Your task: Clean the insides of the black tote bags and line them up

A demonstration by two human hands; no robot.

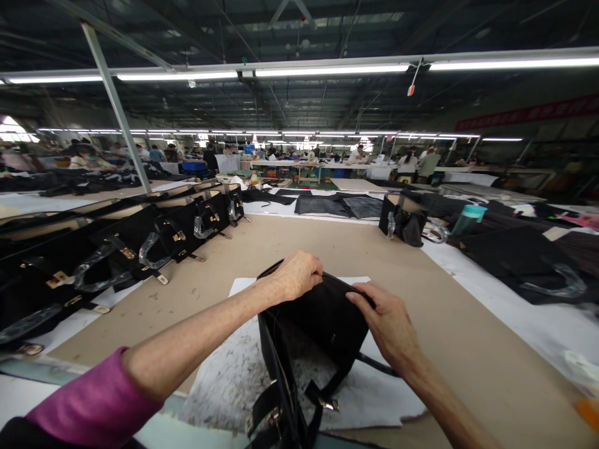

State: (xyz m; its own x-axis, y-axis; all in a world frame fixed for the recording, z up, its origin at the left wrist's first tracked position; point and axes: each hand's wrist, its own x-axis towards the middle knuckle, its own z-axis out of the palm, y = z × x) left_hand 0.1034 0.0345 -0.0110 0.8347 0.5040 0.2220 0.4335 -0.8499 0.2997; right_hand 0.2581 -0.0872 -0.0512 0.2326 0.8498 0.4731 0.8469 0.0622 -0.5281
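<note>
The open black fabric bag with gold-coloured metal fittings (327, 321) sits on a smudged white paper sheet (222, 368), which lies on the tan, flat surface (468, 324); the left hand (299, 274) pinches the far rim near its middle; the right hand (381, 312) grips the same rim toward its right corner, thumb on the near side; the fingers behind the rim are hidden, so firmness of grip cannot be confirmed.

Risks: uneven pull between the two hands may crease or skew the rim, since the walls appear soft; loss of either pinch may let the far panel sag inward; the dark smudges on the sheet, if loose, may transfer to the bag wherever it rubs; the narrow black strap with a gold-coloured metal plate (330, 405) hangs free at the near side and may snag or scratch the material; sideways drift to the left may, if large, bring the bag against the row of black bags with plastic-wrapped handles (135, 227).
</note>
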